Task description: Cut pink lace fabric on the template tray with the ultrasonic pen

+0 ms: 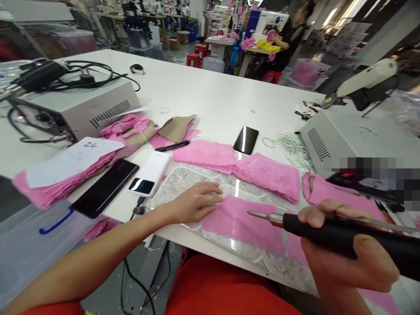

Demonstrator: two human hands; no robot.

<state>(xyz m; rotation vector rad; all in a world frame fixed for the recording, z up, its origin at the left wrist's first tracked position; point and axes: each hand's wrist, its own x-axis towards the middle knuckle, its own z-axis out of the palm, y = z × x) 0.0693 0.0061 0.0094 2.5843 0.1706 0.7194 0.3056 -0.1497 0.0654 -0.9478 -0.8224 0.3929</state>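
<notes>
My left hand lies palm down, fingers extended, on the left edge of a flat pink lace fabric piece. The fabric rests on a clear plastic-covered board with a grey-white pattern. My right hand is wrapped around a black-handled tool with a pointed metal tip. Its tip points left, over the fabric; whether it touches cannot be told. A thin metal strip runs along the handle by my fingers. Two stacks of pink lace pieces, a left stack and a right stack, lie behind the fabric.
On the left are a dark phone, a white power bank, a pen, and a paper-topped fabric bundle. Another phone lies farther back. Grey machine boxes flank the table, left and right. A co-worker sits beyond.
</notes>
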